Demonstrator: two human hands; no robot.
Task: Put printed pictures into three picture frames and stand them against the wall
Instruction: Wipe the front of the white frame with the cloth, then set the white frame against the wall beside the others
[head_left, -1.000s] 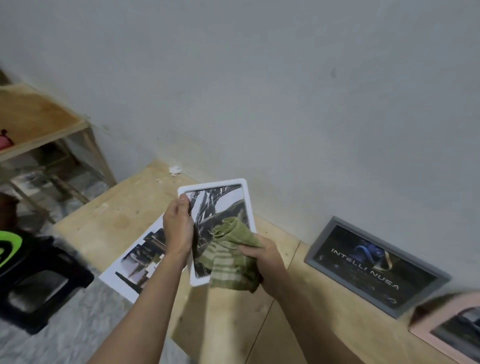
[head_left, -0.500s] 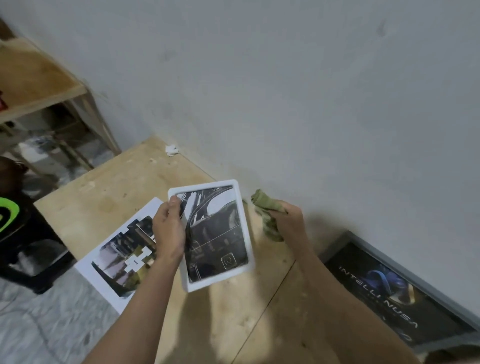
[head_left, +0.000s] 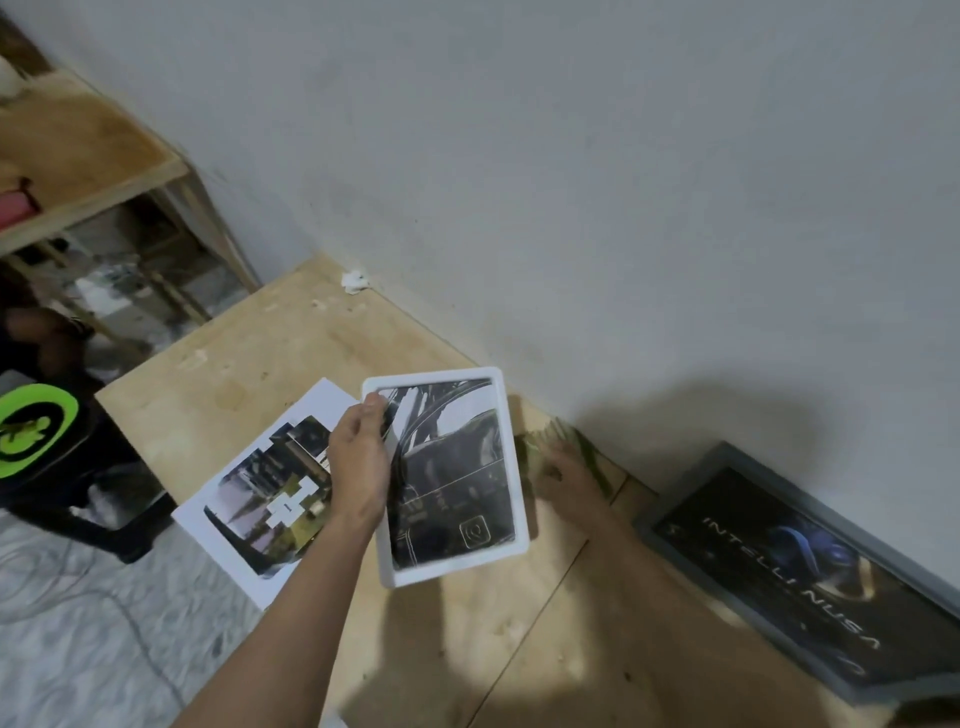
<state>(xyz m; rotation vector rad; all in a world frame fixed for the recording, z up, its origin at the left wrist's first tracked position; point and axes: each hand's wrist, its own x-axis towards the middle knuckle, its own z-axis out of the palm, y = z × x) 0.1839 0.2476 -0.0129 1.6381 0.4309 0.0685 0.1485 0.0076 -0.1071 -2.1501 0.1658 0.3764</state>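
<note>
Your left hand (head_left: 358, 467) grips the white frame (head_left: 447, 475) by its left edge, thumb on the front near the top left corner and fingers curled behind it. You hold the frame above the tabletop (head_left: 291, 358), tilted towards you, with a dark black-and-white picture (head_left: 452, 467) already behind its front. It is not standing against the wall (head_left: 571, 182); it hangs in the air near the tabletop's back edge.

Your right hand (head_left: 563, 475) is low, close to the back edge of the tabletop and just to the right of the white frame. It is blurred, so you cannot tell from this view whether its fingers are curled or straight. The green cloth (head_left: 566, 441) is at that hand, a streak of green against the wood; whether the hand holds it or only touches it is unclear.

A loose printed sheet (head_left: 265, 499) lies flat near the tabletop's left front corner, partly under your left wrist and overhanging the front edge a little. A grey frame (head_left: 810, 566) holding a dark picture with the words INTELLI NUSA leans against the wall at the back edge, well to the right of the white frame. A small white scrap (head_left: 355, 280) sits at the back left corner, touching the wall.

Off the tabletop to the left stand a wooden shelf (head_left: 88, 156) and a black stool (head_left: 98, 499) on the floor.
</note>
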